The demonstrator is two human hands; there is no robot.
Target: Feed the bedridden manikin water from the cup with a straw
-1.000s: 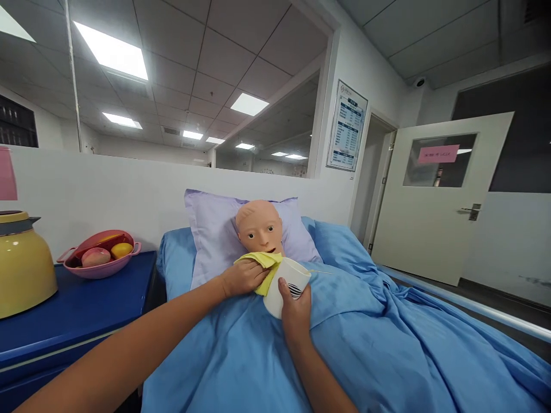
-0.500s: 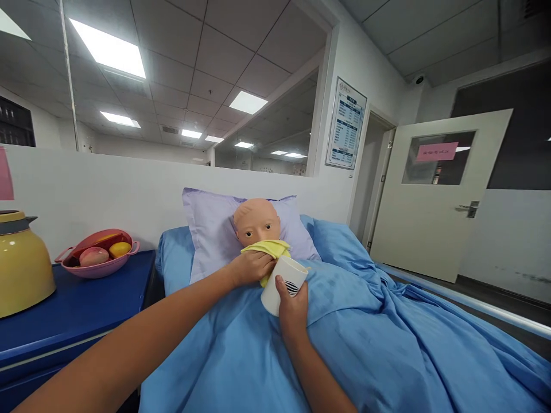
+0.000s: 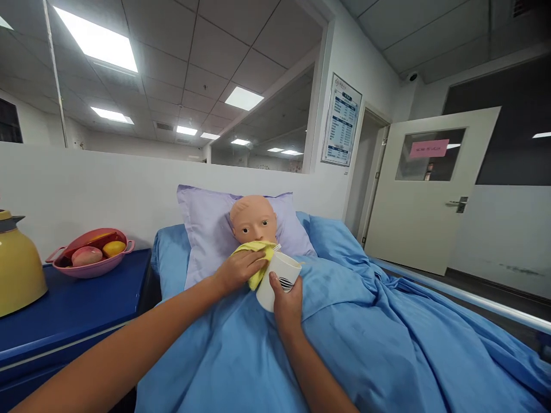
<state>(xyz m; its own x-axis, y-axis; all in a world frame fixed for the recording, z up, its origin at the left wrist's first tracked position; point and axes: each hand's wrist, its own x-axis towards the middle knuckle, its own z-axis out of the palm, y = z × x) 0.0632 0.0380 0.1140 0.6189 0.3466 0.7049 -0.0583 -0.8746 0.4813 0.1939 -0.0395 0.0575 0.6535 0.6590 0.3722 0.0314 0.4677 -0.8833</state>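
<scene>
A training manikin lies in bed with its head on a lilac pillow, covered by a blue blanket. My left hand is closed on a yellow cloth and presses it against the manikin's mouth and chin. My right hand grips a white cup with dark stripes just below the chin, tilted toward the face. The cloth partly overlaps the cup's rim.
A blue bedside cabinet on the left carries a pink bowl of fruit and a yellow kettle. A bed rail runs along the right. A white door stands open behind.
The cloth rose from the manikin's chin up over its mouth and stays there. The cup stayed close under the chin. The view shifted slightly right and down.
</scene>
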